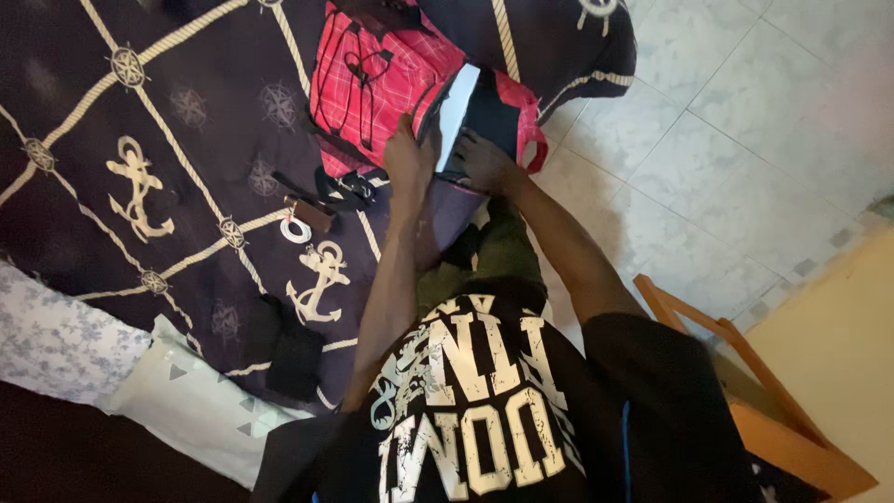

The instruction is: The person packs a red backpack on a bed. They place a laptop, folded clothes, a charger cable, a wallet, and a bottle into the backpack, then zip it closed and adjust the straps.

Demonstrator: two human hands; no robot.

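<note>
Red plaid backpack (377, 79) on the bed (140, 140), main compartment already open: left hand (407, 154) grips its rim, right hand (482, 160) grasps the white flat item (456, 102), only partly inserted

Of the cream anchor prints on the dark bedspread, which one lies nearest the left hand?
The anchor just below the white ring, closest to the left hand; the other anchor sits far toward the picture's left.

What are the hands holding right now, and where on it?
Both grip the red plaid backpack at its open mouth: the left hand holds the front edge of the opening, and the right hand is at the opposite side.
</note>
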